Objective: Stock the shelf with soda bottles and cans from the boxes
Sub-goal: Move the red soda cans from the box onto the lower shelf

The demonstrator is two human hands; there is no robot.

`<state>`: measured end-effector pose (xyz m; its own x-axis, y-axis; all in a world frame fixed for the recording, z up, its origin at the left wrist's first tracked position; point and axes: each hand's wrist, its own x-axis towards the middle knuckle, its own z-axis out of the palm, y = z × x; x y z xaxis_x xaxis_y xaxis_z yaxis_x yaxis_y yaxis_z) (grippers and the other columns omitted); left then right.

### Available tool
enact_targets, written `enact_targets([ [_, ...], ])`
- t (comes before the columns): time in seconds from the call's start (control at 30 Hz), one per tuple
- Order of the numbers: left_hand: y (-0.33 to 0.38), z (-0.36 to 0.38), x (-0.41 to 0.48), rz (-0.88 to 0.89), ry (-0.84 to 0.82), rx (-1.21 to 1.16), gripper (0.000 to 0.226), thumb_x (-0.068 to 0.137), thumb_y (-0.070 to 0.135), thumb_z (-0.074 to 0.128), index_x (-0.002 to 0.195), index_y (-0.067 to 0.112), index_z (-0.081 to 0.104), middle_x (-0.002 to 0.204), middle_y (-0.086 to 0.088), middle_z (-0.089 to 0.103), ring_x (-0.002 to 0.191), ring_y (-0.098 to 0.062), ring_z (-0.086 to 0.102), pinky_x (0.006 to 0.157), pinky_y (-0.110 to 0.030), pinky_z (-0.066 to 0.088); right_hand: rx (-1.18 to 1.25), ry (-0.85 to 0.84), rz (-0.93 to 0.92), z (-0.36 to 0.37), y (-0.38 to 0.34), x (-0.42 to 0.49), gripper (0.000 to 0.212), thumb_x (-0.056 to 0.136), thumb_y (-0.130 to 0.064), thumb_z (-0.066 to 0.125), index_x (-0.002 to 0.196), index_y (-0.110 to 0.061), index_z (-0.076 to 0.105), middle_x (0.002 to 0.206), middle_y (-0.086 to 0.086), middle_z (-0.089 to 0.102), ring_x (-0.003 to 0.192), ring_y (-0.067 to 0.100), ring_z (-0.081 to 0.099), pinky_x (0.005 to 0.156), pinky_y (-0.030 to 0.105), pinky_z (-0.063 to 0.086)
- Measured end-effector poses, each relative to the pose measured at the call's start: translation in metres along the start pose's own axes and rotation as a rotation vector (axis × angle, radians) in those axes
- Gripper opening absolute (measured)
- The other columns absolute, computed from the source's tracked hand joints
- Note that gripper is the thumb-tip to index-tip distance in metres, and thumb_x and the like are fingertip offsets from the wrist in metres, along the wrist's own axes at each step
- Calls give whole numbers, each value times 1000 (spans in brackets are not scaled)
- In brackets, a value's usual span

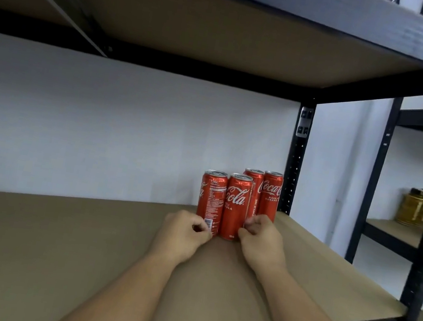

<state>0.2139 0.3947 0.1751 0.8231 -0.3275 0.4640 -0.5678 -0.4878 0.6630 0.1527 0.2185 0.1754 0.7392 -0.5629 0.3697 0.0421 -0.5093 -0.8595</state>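
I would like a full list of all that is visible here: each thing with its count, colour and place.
soda cans: four, red, upright in two pairs near the right rear corner of the shelf board
shelf board: one, brown, under the cans
upper board: one, brown, overhead
shelf frame: one, black, posts and rails around both boards
wall: one, white, behind the shelf
second rack: one, black, far right
jars: at least two, golden-brown, on the second rack, blurred
left hand: one, bare, fingers curled at the base of the front left can
right hand: one, bare, fingers curled at the base of the front right can; grip unclear for both
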Motion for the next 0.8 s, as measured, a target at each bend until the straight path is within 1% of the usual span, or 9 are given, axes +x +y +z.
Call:
enact_targets([
  [0.1, -1, 1, 0, 19, -27, 20, 6, 88, 28, 77, 85, 28, 82, 87, 16, 74, 80, 3, 61, 65, -9, 40, -30, -32, 1, 3, 1, 2, 14, 93, -12, 69, 100, -16, 58, 99, -4, 65, 94, 13, 63, 76, 21, 44],
  [0.2, -4, 3, 2, 26, -37, 40, 11, 90, 31, 76, 99, 28, 82, 102, 13, 76, 96, -3, 65, 84, -19, 48, -71, -50, -19, 5, 2, 3, 16, 92, -15, 72, 102, -14, 59, 97, -5, 63, 93, 12, 62, 81, 22, 44],
  [0.27, -6, 4, 4, 19, -48, 72, 19, 91, 34, 75, 109, 29, 80, 113, 11, 75, 107, -7, 66, 97, -25, 50, -90, -53, -29, 6, 2, 4, 16, 92, -16, 73, 102, -15, 60, 98, -4, 64, 95, 13, 62, 84, 23, 44],
  [0.33, -8, 6, 6, 16, -58, 122, 25, 91, 37, 75, 114, 31, 77, 121, 11, 73, 115, -8, 64, 104, -31, 49, -106, -63, -31, 6, 3, 6, 15, 92, -16, 72, 102, -16, 61, 101, -2, 64, 97, 14, 62, 86, 24, 45],
  [0.47, -13, 8, 9, 14, -83, 176, 32, 91, 41, 73, 121, 32, 74, 128, 11, 70, 124, -10, 61, 109, -36, 47, -149, -78, -39, 7, 4, 8, 17, 92, -19, 73, 107, -14, 66, 108, 1, 68, 104, 17, 65, 89, 25, 48],
  [0.63, -15, 10, 11, 10, -99, 208, 39, 91, 47, 71, 128, 33, 70, 134, 8, 66, 130, -13, 58, 111, -38, 45, -200, -100, -56, 9, 6, 10, 21, 93, -20, 72, 112, -12, 70, 120, 6, 70, 112, 20, 66, 98, 31, 51],
  [0.8, -16, 12, 12, -2, -110, 225, 43, 92, 49, 69, 131, 33, 67, 138, 7, 63, 134, -16, 54, 113, -43, 42, -242, -114, -74, 9, 6, 10, 22, 93, -23, 71, 114, -13, 70, 120, 5, 70, 113, 21, 65, 99, 34, 52],
])
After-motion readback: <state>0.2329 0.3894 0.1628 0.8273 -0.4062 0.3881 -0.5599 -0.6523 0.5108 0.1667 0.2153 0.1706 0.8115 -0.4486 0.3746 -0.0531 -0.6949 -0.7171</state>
